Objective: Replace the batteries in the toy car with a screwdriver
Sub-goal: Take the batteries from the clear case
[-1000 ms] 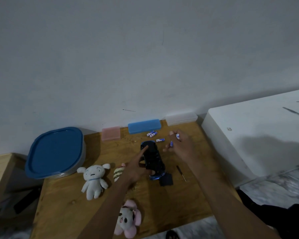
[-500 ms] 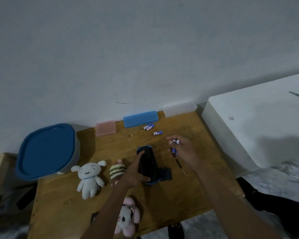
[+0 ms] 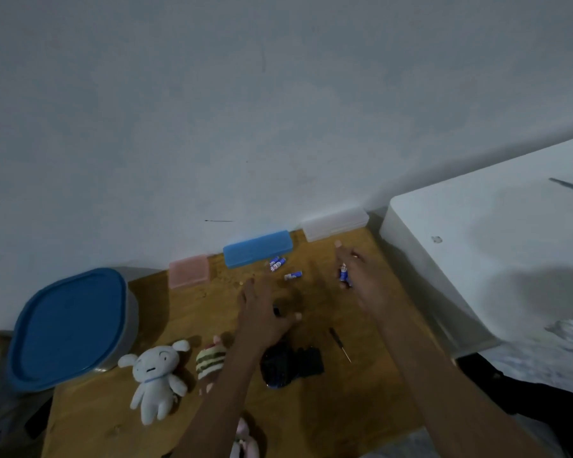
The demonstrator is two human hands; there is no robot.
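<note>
head view: the right hand (image 3: 361, 276) pinches a small blue-and-white battery (image 3: 344, 276) above the wooden table (image 3: 361, 401). the left hand (image 3: 262, 312) rests spread-fingered on the dark plastic toy car (image 3: 278, 365), gripping nothing visible. a thin black-handled screwdriver (image 3: 339, 344) lies below the battery grip, just right of the car.

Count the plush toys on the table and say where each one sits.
3: a white plush at front left, a striped plush beside the left forearm, and a pink plush at the near edge, partly hidden by that arm.
</note>
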